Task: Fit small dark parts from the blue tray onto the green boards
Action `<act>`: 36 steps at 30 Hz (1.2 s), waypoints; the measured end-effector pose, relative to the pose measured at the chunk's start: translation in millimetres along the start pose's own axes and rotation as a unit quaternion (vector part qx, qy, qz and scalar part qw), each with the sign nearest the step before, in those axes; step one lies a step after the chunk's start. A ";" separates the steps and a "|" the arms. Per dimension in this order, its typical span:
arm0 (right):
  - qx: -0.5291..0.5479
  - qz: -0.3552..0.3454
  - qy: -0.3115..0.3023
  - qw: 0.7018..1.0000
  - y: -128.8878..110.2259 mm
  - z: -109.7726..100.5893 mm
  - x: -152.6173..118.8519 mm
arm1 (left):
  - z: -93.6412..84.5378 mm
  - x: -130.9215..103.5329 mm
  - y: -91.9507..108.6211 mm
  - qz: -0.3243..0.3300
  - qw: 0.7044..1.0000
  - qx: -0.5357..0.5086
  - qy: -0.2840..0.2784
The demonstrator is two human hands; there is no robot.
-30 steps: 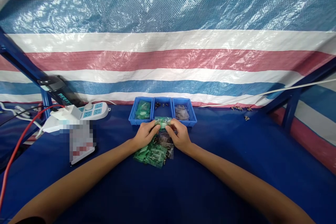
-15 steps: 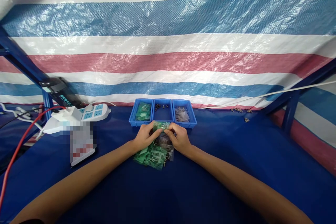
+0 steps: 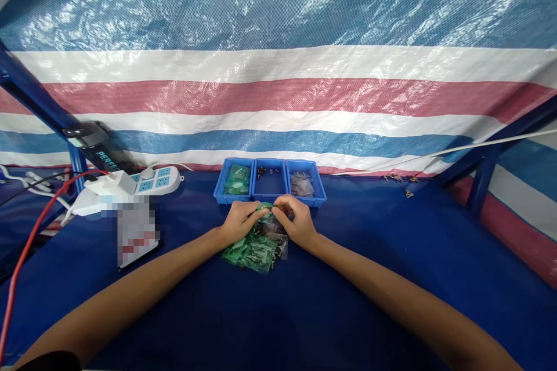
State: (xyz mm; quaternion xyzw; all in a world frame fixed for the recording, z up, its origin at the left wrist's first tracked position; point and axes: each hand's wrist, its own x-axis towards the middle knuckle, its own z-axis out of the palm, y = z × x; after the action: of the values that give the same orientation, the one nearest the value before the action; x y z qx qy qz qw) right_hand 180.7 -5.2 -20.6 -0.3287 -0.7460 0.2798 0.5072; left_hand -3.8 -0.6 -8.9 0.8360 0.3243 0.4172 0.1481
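Between my two hands is a small green plastic bag [image 3: 263, 207], partly covered by fingers. My left hand [image 3: 238, 221] pinches its left side. On the other side, the thumb and fingertips of my right hand [image 3: 296, 222] are closed at its edge. Below lies a pile of green plastic bags [image 3: 256, 253] with small parts inside, next to clear bags [image 3: 281, 243] of darker parts. Behind my hands stand three joined blue bins: the left bin [image 3: 219, 190] holds green bags, the middle bin [image 3: 270, 185] a few small dark parts, the right bin [image 3: 321, 188] clear bags.
A white power strip [image 3: 167, 184] with plugs and a red cable [image 3: 32, 237] sits at the left, near a blurred phone-like object [image 3: 138, 237] and a dark bottle [image 3: 102, 148]. Small metal parts [image 3: 398, 178] lie at the back right. A striped tarp [image 3: 278, 95] hangs behind.
The green bag is now more bunched and covered by my fingers. My right fingertips have shifted along its edge toward my left hand. The view has tilted slightly.
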 end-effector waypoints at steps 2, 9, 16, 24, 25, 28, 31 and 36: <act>0.001 -0.005 -0.006 1.000 0.1 -0.4 0.9 | -0.3 -0.1 -0.1 -0.009 1.000 -0.002 -0.007; -0.019 -0.029 -0.010 0.999 -2.3 -1.6 2.4 | -2.4 -0.7 3.9 -0.049 0.999 0.017 -0.015; -0.028 -0.025 0.033 0.999 -3.5 -1.1 -1.6 | -1.1 -1.8 1.5 -0.071 0.997 -0.017 0.014; -0.002 0.016 0.032 0.999 2.4 -0.8 0.2 | 1.0 1.4 1.6 -0.109 0.993 -0.027 0.037; -0.004 0.010 0.021 1.000 1.7 -1.1 0.9 | 1.0 1.4 1.6 -0.105 0.993 -0.028 0.037; -0.015 -0.009 0.013 1.000 -1.3 -2.4 2.8 | 0.7 0.8 1.2 -0.080 0.996 -0.023 0.032; -0.029 -0.021 0.012 0.999 -3.1 -3.1 4.0 | 0.2 0.0 0.9 -0.048 0.998 -0.008 0.030; -0.050 -0.021 -0.005 0.999 -2.0 -1.0 4.4 | -0.6 -0.4 0.7 -0.010 0.999 -0.004 0.046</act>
State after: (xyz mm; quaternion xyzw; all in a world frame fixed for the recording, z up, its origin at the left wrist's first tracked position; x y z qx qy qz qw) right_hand 180.0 -3.0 -16.2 -0.3366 -0.7680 0.2331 0.4925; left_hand -4.2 -1.5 -8.4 0.8122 0.3376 0.4546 0.1403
